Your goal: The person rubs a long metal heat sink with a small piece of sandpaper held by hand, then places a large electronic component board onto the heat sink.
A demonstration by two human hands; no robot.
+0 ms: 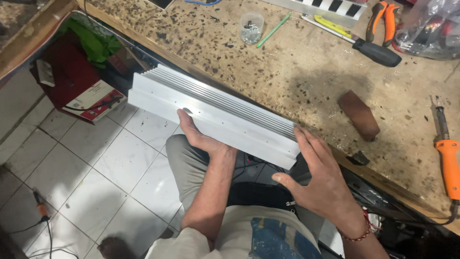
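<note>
While the long finned aluminium extrusion (pixel 215 112) lies slantwise across the middle of the frame, running from upper left to lower right along the near edge of the workbench (pixel 297 67), both hands steady it rather than clamp it. The left hand (pixel 199 136) cups the smooth front face from below, near the middle of the frame, fingers pressed flat and together against the metal, the thumb side hidden. The right hand (pixel 321 177), at lower right of centre, is spread wide, fingertips touching the end of the piece and the thumb held apart from it. Neither hand pinches; whether the profile rests on the bench edge or on the lap I cannot tell. To handle it well, I judge that the weight wants to sit in the left palm, with the right hand merely guiding the end, away from the sharp fins and corners.

The bench fills the upper right: a worn, pale wooden top, speckled with dark stains. On it, well apart from the profile, lie a brown block (pixel 359 115), a black-handled screwdriver (pixel 376 52) and orange-handled pliers (pixel 383 17) at the top right, an orange soldering iron (pixel 448 163) at the right edge, a green pencil (pixel 273 30), and a small clear cup (pixel 251 28) of screws at top centre.

Below, the left half shows white floor tiles (pixel 96 168), with a red box (pixel 76 81) and green cloth (pixel 93 43) at upper left.
</note>
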